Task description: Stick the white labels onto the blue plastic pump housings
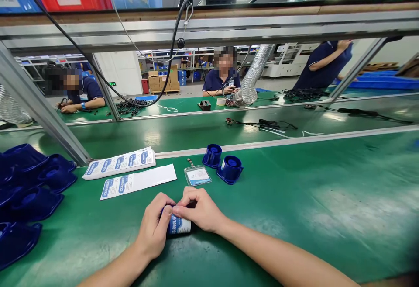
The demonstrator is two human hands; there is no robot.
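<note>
A dark blue plastic housing (173, 233) lies on its side on the green table, mostly covered by my fingers. Wrapped on its curved front is a blue and white label (182, 225) with "5000L/H" printed on it. My left hand (153, 223) is closed around the left end, its thumb along the label's edge. With thumb and fingers pinched together, my right hand (203, 210) presses at the label's upper edge. Just beyond stand two blue housings (230, 169), and left of them lie a partly used label strip (137, 182) and a stack of label sheets (120, 163).
Several blue housings (31, 182) are piled at the left. A clear badge holder (197, 175) lies ahead of my hands. A metal frame post (49, 103) rises at the left, and a black cable (173, 38) hangs overhead. Co-workers (221, 77) are across the bench.
</note>
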